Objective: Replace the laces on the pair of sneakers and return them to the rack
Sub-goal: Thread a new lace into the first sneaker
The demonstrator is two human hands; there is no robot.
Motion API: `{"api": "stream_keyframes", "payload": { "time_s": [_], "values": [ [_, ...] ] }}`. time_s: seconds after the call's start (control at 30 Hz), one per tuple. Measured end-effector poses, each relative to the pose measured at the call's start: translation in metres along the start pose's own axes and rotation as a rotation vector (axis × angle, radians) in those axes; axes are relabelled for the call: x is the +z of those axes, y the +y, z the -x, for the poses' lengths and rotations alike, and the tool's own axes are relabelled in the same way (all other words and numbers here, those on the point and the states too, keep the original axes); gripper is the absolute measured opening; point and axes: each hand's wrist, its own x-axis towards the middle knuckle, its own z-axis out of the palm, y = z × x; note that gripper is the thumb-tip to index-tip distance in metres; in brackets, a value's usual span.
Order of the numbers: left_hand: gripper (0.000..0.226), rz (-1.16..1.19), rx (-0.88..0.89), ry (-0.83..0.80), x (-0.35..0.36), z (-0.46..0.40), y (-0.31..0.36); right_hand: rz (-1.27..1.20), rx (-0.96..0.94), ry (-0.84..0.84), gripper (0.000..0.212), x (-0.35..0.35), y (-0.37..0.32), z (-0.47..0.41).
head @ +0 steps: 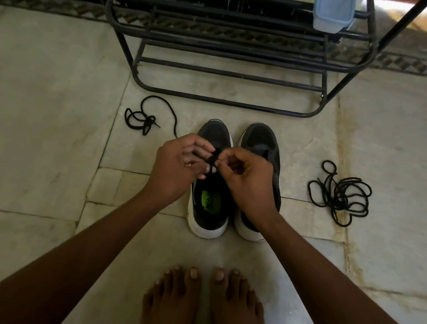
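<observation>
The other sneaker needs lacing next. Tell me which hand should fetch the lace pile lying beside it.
Right hand: the lace pile lies on its side, beside the right sneaker. Both hands now pinch the lace.

We are looking steeply down from head height, facing forward: bare feet (206, 310) at the lower edge, shoe rack (235, 38) across the top, sneakers (234, 182) mid-frame.

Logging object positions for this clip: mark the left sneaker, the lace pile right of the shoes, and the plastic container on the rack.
left sneaker (205, 211), head view, insole at heel
lace pile (342, 196), head view, tangled middle
plastic container (334, 8), head view, front wall
</observation>
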Motion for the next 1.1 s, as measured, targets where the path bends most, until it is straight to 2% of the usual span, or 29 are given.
{"api": "stream_keyframes", "payload": {
  "time_s": [0.17,0.33,0.6,0.97,1.1],
  "values": [
    [0.017,-0.077,0.094,0.078,-0.002,0.0,-0.004,0.007,0.008,-0.03,0.007,-0.004,-0.002,0.0],
    [0.014,-0.216,0.187,0.17,-0.007,0.009,-0.014,0.006,0.067,0.042,0.016,-0.018,-0.003,0.011],
    [0.01,-0.183,0.103,0.272,-0.014,0.02,-0.032,0.115,0.104,0.138,0.022,-0.036,0.004,0.02],
    [0.015,-0.171,0.035,0.287,-0.019,0.021,-0.036,0.364,-0.01,0.097,0.045,-0.042,0.021,0.024],
    [0.016,-0.172,0.043,0.287,-0.019,0.022,-0.038,0.419,-0.027,0.067,0.045,-0.044,0.026,0.02]
  ]
}}
